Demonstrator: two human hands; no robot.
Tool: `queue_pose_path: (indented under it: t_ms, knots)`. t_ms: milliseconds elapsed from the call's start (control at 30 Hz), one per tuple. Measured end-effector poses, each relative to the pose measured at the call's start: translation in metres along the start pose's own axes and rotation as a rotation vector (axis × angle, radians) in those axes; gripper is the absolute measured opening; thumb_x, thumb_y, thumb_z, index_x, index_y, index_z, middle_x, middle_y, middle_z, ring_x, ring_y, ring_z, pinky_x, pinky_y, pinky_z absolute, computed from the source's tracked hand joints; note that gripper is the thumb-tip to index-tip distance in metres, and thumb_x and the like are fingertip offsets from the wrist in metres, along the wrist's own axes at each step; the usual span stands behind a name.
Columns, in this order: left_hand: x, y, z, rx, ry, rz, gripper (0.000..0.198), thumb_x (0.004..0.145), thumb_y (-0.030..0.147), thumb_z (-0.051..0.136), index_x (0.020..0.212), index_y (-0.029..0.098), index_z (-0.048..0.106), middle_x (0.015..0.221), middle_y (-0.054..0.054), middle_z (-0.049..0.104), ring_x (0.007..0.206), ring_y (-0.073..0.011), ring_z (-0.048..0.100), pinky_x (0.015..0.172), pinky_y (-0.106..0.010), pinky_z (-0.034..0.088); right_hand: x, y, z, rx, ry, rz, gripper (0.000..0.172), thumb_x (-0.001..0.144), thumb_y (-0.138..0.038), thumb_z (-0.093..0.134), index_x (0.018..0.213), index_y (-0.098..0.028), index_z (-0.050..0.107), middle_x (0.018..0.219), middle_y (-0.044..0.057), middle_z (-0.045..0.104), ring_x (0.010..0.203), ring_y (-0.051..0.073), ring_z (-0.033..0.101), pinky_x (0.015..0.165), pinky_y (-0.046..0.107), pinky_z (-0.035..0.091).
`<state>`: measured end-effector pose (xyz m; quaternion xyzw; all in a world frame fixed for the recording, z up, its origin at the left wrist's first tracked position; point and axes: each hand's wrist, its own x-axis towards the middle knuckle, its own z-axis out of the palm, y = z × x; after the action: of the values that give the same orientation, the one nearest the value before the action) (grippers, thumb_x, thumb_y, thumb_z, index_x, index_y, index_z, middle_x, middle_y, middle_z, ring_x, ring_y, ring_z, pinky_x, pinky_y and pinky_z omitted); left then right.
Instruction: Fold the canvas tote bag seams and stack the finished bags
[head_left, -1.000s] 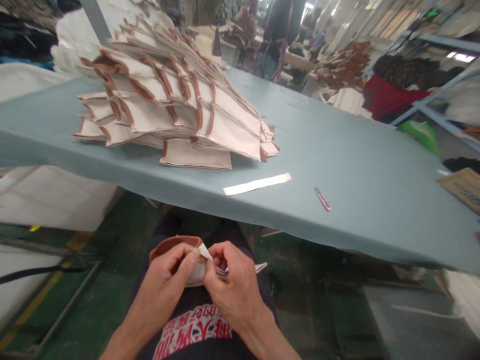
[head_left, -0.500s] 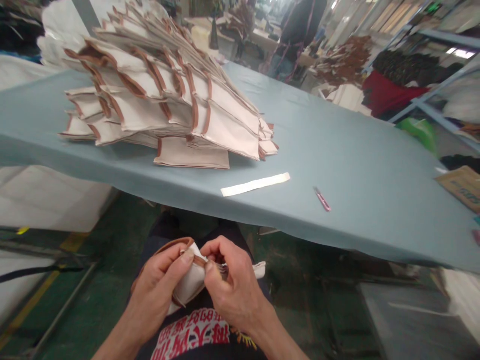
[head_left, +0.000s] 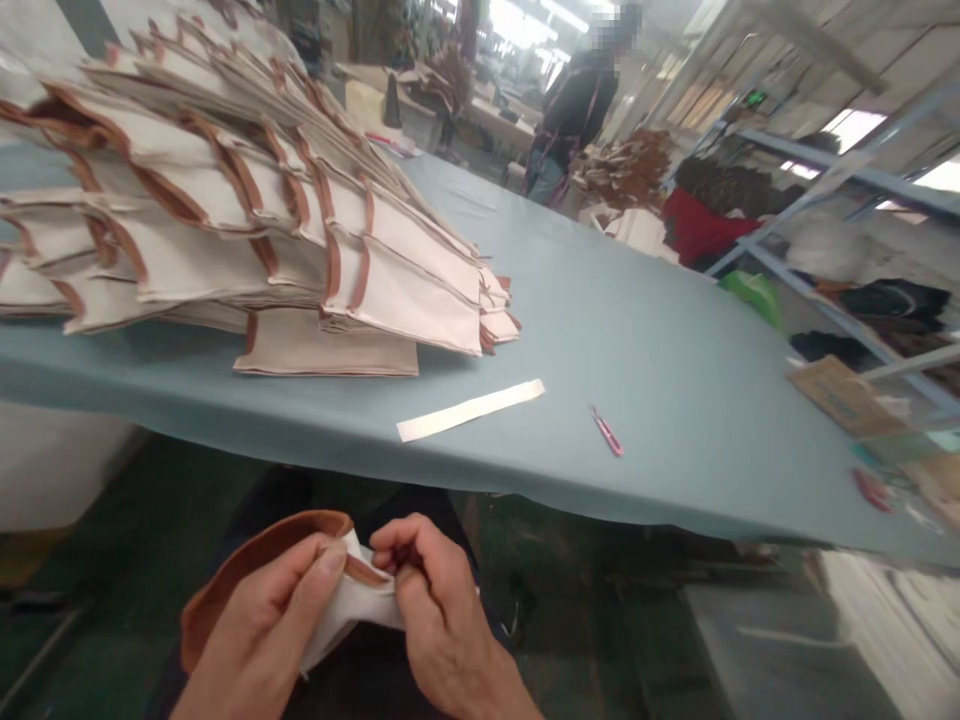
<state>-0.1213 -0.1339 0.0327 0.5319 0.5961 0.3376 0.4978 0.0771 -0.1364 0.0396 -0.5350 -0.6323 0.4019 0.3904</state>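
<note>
Over my lap, below the table edge, I hold a white sewn fabric piece [head_left: 334,622] with brown edging, which curves like an open pouch. My left hand [head_left: 270,615] pinches its brown-edged rim between thumb and fingers. Close beside it, my right hand [head_left: 446,615] is closed on the white end of the same piece, thumb against curled fingers. Part of the cloth is hidden behind both hands. On the table lie a flat white strip [head_left: 471,410] and a small pink-handled tool [head_left: 606,432] with a thin pointed tip.
A tall, leaning pile of similar white pieces with brown edges [head_left: 292,200] covers the left of the blue-grey table [head_left: 555,330]. A cardboard box [head_left: 844,395] and metal shelving [head_left: 817,290] stand at right. Another person [head_left: 574,115] is at the back.
The view has shifted, so the pile and table tools appear further left and lower. The fabric's brown rim now shows more widely beside my left hand. Both hands keep their grip.
</note>
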Motion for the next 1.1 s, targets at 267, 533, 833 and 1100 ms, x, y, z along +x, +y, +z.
queue_pose_path:
  t_ms: [267,533,833,1100]
  knots:
    - [0.018,-0.004,0.002,0.255,0.033,0.196,0.05,0.116,0.054,0.051,0.079,0.027,0.071,0.072,0.003,0.076,0.064,-0.0179,0.073,0.062,-0.023,0.056,0.099,0.042,-0.019,-0.781,0.175,-0.271,0.025,0.098,-0.025,0.085,0.12,-0.02,0.076,0.112,0.011,0.082,0.101,0.03,0.075,0.085,0.039,0.061]
    - [0.049,0.006,-0.002,0.434,0.203,0.403,0.04,0.109,0.031,0.054,0.07,0.027,0.062,0.056,0.008,0.063,0.046,-0.0124,0.065,0.051,-0.025,0.046,0.134,0.051,-0.025,-0.824,-0.017,-0.313,0.009,0.104,-0.028,0.086,0.1,-0.025,0.079,0.102,0.006,0.081,0.094,0.026,0.072,0.081,0.035,0.053]
    - [0.085,0.012,0.012,0.391,0.311,0.159,0.018,0.096,0.043,0.066,0.096,0.028,0.075,0.078,0.002,0.087,0.07,-0.0235,0.085,0.064,-0.029,0.055,0.137,0.052,-0.031,-0.504,0.045,-0.16,0.019,0.107,-0.023,0.066,0.089,-0.024,0.073,0.09,0.005,0.079,0.086,0.022,0.071,0.08,0.033,0.05]
    - [0.122,0.044,0.033,0.006,-0.02,-0.085,0.041,0.09,0.064,0.063,0.085,0.024,0.074,0.057,0.001,0.074,0.052,-0.0208,0.066,0.052,-0.028,0.049,0.142,0.051,-0.041,-0.13,0.089,0.039,0.025,0.105,-0.039,0.062,0.087,-0.023,0.071,0.075,-0.001,0.075,0.066,0.017,0.066,0.066,0.028,0.051]
